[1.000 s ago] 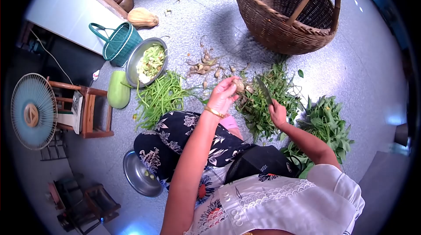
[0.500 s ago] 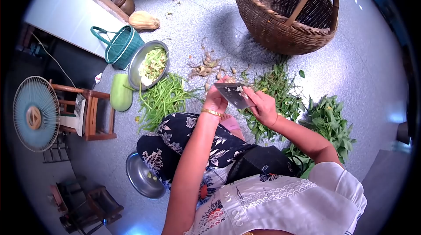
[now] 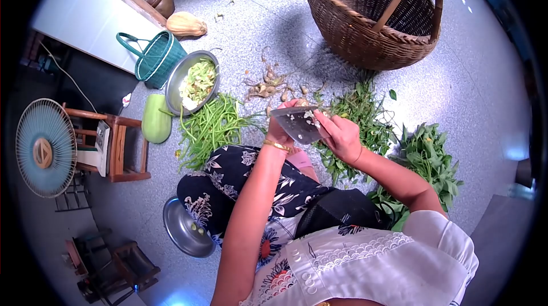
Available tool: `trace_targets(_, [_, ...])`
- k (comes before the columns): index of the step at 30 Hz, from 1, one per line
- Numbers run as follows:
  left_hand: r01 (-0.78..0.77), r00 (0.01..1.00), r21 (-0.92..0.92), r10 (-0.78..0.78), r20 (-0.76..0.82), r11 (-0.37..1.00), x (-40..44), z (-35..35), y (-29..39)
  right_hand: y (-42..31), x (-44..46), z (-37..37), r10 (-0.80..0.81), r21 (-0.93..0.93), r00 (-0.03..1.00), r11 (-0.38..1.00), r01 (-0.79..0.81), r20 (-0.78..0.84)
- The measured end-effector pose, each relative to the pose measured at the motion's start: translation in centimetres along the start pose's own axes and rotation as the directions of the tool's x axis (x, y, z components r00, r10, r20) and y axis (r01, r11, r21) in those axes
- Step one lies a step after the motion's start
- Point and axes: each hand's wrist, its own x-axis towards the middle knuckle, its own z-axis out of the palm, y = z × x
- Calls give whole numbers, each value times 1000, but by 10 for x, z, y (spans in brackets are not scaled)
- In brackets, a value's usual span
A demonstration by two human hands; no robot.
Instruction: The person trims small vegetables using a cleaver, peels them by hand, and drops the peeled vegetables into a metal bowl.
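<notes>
The right hand (image 3: 343, 139) is closed round the handle end of a broad knife (image 3: 297, 129), thumb and fingers near the base of the blade; a grip that close probably gives fine control for work in the air. The flat of the blade faces up, with pale bits stuck to it. Behind it, the left hand (image 3: 278, 133) grasps a small brownish bulb (image 3: 302, 102), mostly hidden by fingers and steel; the bulb seems held up at the fingertips so that it meets the knife and keeps the palm away from the edge.

Just beyond the hands, loose bulbs (image 3: 266, 86) lie scattered on the floor (image 3: 257, 26), a handy reach from the left hand. Long green beans (image 3: 212, 129) lie in a heap to its left, touching or nearly touching a tilted metal bowl (image 3: 175, 82) of cut greenery (image 3: 200, 80), whose mouth opens towards the beans and the person. Two leafy heaps, one stemmy (image 3: 359, 113) and one bushier (image 3: 426, 157), spread at the right, apparently kept apart by kind. Left of the metal bowl are a teal basket (image 3: 153, 65) and a pale green gourd (image 3: 156, 119). A big wicker basket (image 3: 357, 37) stands at the top, its wide mouth open under a tall handle.
</notes>
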Motion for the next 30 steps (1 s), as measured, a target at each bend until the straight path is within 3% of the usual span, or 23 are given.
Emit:
trace_targets(4, [120, 988, -5, -119, 98, 993, -1, 2, 4, 1, -3, 1, -18, -49, 1000, 999, 17, -6])
trace_targets(7, [30, 994, -26, -27, 107, 999, -2, -2, 0, 2, -3, 2, 50, -69, 999, 996, -51, -16])
trace_targets(9, [-94, 996, 140, 95, 0, 986, -2, -4, -4, 2, -4, -1, 41, -67, 999, 997, -42, -6])
trace_targets(10, [-107, 991, 132, 95, 90, 986, -3, -3, -2, 3, -3, -2, 30, -65, 1000, 997, -30, 4])
trace_targets(14, [-25, 996, 55, 20, 83, 998, 0, 4, 3, 2, -1, -9, 6, -46, 1000, 999, -5, 23])
trace_targets(17, [-10, 986, 53, 1, 166, 999, -4, 17, 4, 0, -1, -13, -4, -27, 1000, 1000, 5, 22])
trace_targets(19, [-144, 988, 179, 130, 86, 973, -9, 25, 3, -1, 0, -16, -20, -30, 999, 999, 21, 32])
trace_targets(23, [-89, 989, 185, 64, 135, 979, -11, 22, 4, -2, -4, -17, -6, -36, 1000, 999, 7, 27])
trace_targets(25, [-208, 977, 293, 184, 107, 933, -12, 22, -1, 1, -8, -17, 1, -58, 1000, 998, 0, 19])
trace_targets(29, [-152, 982, 198, 125, 143, 968, -15, 25, 1, 2, -13, -16, 16, -45, 999, 999, -14, 37])
trace_targets(30, [-241, 970, 338, 221, 98, 910, -19, 27, -1, 3, -14, -15, 54, -52, 998, 997, -52, 39])
